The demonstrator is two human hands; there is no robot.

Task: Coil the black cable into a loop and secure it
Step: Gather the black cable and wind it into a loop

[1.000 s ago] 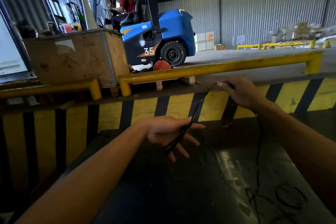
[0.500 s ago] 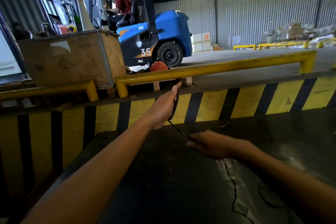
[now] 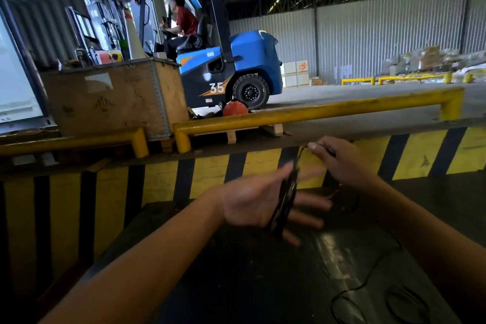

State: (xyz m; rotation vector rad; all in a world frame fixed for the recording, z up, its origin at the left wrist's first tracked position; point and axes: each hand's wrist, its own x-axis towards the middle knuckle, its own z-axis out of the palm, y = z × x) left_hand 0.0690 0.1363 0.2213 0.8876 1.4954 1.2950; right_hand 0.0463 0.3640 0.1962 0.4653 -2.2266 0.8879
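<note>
A thin black cable point(image 3: 285, 200) is wound in several turns across the palm of my left hand point(image 3: 252, 202), which is held flat with the fingers stretched to the right, slightly blurred. My right hand point(image 3: 339, 160) is above and to the right of it, pinching the cable between thumb and fingertips. From there the cable runs down under my right forearm. Its loose tail point(image 3: 365, 281) lies in curls on the dark metal surface point(image 3: 236, 284) at the lower right.
A yellow-and-black striped wall point(image 3: 163, 181) and yellow guard rails point(image 3: 315, 113) stand just beyond the surface. Behind them are a wooden crate point(image 3: 115, 97) and a blue forklift point(image 3: 236, 71) with a person seated on it. Stacked boxes line the far corrugated wall.
My right hand rose from low on the surface up to the right, drawing the cable with it. My left hand dropped and turned palm-up, with another turn across it.
</note>
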